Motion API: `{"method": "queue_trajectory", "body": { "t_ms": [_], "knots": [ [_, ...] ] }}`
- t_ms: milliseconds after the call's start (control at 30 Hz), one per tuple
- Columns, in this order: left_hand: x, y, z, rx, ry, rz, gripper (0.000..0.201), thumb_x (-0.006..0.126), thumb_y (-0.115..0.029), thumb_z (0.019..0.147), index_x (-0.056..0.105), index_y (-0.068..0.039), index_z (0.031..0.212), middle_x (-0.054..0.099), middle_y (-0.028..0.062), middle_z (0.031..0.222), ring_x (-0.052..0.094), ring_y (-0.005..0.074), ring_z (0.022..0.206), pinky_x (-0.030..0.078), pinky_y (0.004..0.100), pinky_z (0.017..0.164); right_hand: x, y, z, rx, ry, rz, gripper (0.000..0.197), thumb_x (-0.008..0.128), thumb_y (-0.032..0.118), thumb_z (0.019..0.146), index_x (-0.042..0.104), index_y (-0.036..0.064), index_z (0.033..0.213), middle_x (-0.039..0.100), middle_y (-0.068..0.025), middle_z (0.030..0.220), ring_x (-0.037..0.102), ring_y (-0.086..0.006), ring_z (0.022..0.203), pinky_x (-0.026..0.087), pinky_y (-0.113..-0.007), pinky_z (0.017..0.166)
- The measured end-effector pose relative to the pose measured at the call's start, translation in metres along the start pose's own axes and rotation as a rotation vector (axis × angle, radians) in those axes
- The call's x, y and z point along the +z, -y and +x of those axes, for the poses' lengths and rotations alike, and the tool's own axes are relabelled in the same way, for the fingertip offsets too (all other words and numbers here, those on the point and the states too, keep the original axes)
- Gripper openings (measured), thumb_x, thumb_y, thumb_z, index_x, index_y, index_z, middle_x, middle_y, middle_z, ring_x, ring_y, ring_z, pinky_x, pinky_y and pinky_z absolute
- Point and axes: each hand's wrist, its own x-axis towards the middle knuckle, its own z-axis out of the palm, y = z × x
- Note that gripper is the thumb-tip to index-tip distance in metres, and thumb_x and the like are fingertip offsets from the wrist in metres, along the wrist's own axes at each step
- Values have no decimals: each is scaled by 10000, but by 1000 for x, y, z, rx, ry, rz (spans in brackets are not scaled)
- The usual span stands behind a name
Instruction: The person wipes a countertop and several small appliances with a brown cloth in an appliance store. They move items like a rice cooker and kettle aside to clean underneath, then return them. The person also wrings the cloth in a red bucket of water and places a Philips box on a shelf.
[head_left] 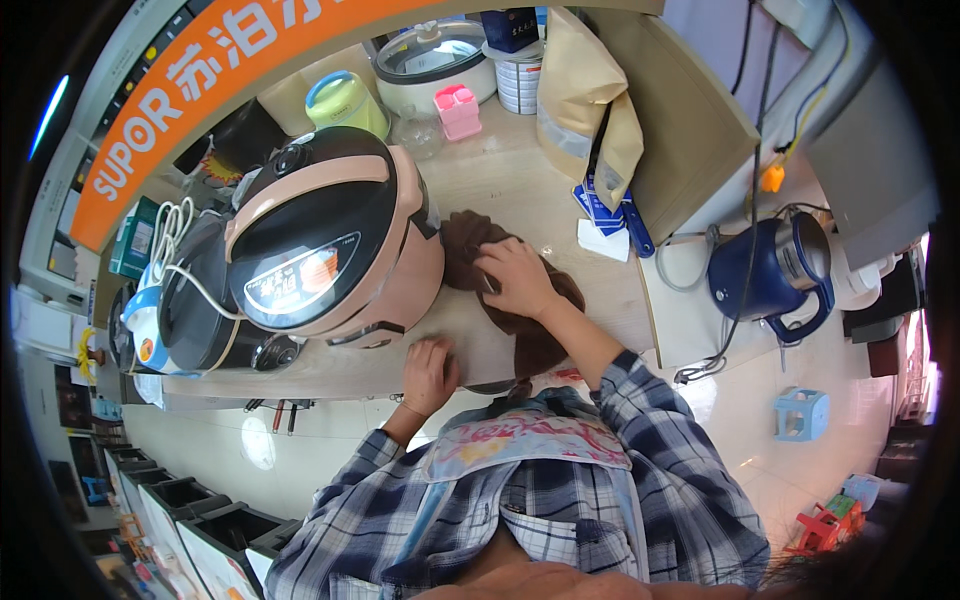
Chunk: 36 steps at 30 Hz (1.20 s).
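Note:
A crumpled brown cloth (545, 345) lies on the light wood-grain shelf, one end hanging toward the front edge. My right hand (515, 278) rests on it, fingers bent and pressed into its folds beside the big pink-and-black cooker (340, 235). The cooker stands to the left with its lid down, its side near the cloth. At the shelf's front edge my left hand (430, 375) sits with fingers curled in, next to the cooker's base and apart from the cloth. Nothing shows in the left fingers.
Farther back stand a yellow-green pot (347, 105), a pink holder (458, 111), a glass-lidded pot (435, 60) and a tan paper bag (585, 105). Blue cards and a blue-handled tool (638, 228) lie at right, near a dark blue kettle (765, 270). Another dark cooker (195, 300) is at left.

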Motion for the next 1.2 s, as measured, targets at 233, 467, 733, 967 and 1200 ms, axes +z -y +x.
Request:
{"method": "queue_trajectory", "body": {
  "t_ms": [233,467,733,967,1200],
  "knots": [
    [4,4,0,-20,-66,31,348,640,-38,752,554,0,1087,591,191,1042,545,396,974,451,452,854,-30,45,-104,-78,72,86,430,774,253,605,661,144,1005,593,-39,1153,521,-270,1051,454,-412,864],
    [8,0,2,14,-93,122,300,636,-66,772,575,-17,1062,590,159,1022,555,363,965,449,445,855,-83,50,-207,469,-12,640,483,752,155,626,651,73,1091,651,-99,1079,621,-264,1016,498,-369,897],
    [6,-6,5,10,-81,136,288,627,-57,755,579,-19,1037,597,167,1022,560,367,952,463,444,838,-131,48,-80,489,-453,1252,340,660,58,790,598,-17,1116,650,-54,1016,606,-128,935,474,-282,849],
    [3,-7,6,10,-83,137,327,635,-62,736,598,-19,1059,597,155,1011,565,347,902,465,437,792,-37,-15,77,267,-391,806,374,696,98,766,630,-4,1120,690,-53,973,634,-137,892,505,-288,808],
    [-2,-13,5,1,-76,149,324,645,-70,727,611,-27,1046,601,135,1013,577,317,884,465,420,768,41,-37,175,67,14,1044,451,638,152,795,594,56,1234,679,-129,1109,643,-238,1033,478,-336,927]
  ]
}}
